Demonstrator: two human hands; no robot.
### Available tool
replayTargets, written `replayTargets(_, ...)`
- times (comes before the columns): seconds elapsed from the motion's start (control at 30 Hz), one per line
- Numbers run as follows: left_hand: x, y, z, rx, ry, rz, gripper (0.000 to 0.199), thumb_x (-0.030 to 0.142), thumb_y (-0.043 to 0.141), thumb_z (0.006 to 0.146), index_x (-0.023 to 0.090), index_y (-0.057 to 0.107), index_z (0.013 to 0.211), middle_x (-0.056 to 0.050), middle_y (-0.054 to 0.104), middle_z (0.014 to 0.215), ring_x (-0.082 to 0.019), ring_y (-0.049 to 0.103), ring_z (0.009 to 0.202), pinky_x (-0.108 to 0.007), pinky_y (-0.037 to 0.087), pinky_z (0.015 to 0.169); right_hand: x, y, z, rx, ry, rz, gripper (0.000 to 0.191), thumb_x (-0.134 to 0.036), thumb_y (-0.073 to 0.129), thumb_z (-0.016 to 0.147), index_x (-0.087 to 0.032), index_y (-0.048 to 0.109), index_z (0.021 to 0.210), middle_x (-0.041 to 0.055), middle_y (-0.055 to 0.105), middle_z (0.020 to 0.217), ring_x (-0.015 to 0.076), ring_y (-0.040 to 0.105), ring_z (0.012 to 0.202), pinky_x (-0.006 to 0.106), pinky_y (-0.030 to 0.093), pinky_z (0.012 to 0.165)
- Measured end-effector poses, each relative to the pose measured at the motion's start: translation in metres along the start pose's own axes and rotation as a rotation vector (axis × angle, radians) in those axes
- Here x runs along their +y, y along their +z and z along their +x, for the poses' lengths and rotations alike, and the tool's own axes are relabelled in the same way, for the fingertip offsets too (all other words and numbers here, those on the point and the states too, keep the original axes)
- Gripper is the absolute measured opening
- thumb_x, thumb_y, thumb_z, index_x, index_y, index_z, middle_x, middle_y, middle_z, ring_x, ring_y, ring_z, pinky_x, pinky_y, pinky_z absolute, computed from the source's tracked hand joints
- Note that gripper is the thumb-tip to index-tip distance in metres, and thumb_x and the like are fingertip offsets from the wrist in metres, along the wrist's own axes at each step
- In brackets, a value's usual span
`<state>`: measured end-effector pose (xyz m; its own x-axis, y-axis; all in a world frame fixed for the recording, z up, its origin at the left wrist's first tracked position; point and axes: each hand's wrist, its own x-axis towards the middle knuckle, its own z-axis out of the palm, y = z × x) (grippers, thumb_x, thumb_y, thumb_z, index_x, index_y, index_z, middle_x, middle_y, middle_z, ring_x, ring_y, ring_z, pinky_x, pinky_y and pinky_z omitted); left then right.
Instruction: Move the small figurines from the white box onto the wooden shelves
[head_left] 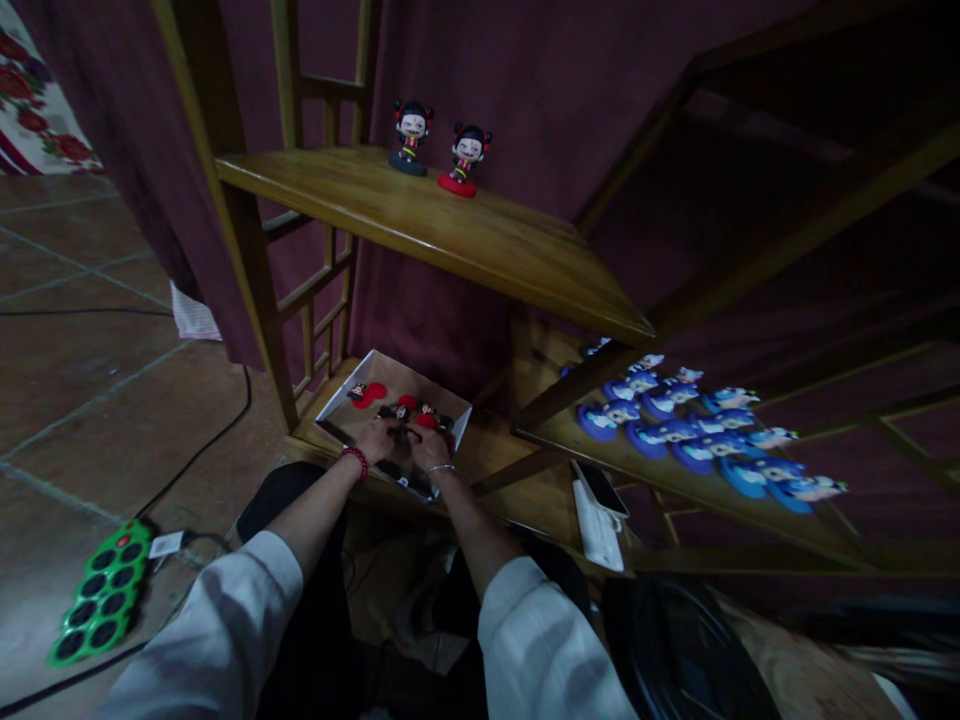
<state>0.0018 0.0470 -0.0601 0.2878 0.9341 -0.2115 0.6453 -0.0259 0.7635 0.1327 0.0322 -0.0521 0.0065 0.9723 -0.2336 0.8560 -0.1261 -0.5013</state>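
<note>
A shallow white box rests on the lower wooden shelf, holding several small dark-haired figurines with red round bases. My left hand, with a red bead bracelet at the wrist, reaches into the box from the front, its fingers bent at a dark figurine. Beside it, my right hand, wearing a thin bracelet, has its fingers down near a red base. The fingertips of both hands are close together over small dark pieces that are too unclear to make out.
Two figurines stand on the upper shelf. Several blue-based figurines fill the right shelf. A phone and a white item lie right of the box. A green power strip with cables is on the floor at left.
</note>
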Motion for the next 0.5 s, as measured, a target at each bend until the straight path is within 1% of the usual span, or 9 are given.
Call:
replayTargets(0.1,-0.0010,0.0005,0.0006,0.018,-0.013,0.010,0.044,0.002,0.042,0.070,0.015,0.059,0.109,-0.006,0.066,0.095,-0.015,0.059,0.088,-0.024,0.043,0.080,0.0010,-0.0031,0.0008,0.010,-0.017,0.051,0.031,-0.019,0.045,0.080,-0.025,0.059,0.107,-0.0002,0.064,0.105,0.0128,0.057,0.096,0.022,0.043,0.083)
replayTargets(0.23,-0.0011,0.0013,0.0012,0.032,0.008,0.007,0.041,0.002,0.044,0.069,0.015,0.062,0.104,-0.006,0.066,0.094,-0.014,0.058,0.088,-0.023,0.043,0.080,0.0019,-0.0056,0.0003,0.006,-0.027,0.109,0.029,-0.021,0.045,0.081,-0.023,0.061,0.104,0.0007,0.064,0.103,0.0124,0.057,0.094,0.021,0.042,0.083)
replayTargets(0.4,0.0021,0.0027,0.0026,0.039,-0.088,-0.080,0.037,0.001,0.047,0.068,0.014,0.064,0.099,-0.005,0.067,0.089,-0.014,0.060,0.084,-0.021,0.045,0.076,0.0031,-0.0030,0.0003,0.002,-0.009,0.160,0.029,-0.022,0.044,0.082,-0.024,0.061,0.105,-0.0003,0.065,0.099,0.0110,0.058,0.092,0.020,0.042,0.082)
replayTargets(0.5,0.0028,0.0036,0.0045,0.074,-0.139,-0.110,0.034,0.003,0.049,0.069,0.015,0.065,0.096,-0.005,0.067,0.089,-0.014,0.060,0.084,-0.021,0.045,0.074,0.0047,0.0032,0.0019,0.025,0.079,0.289,0.029,-0.026,0.044,0.082,-0.024,0.058,0.107,-0.0011,0.065,0.096,0.0105,0.059,0.085,0.021,0.045,0.076)
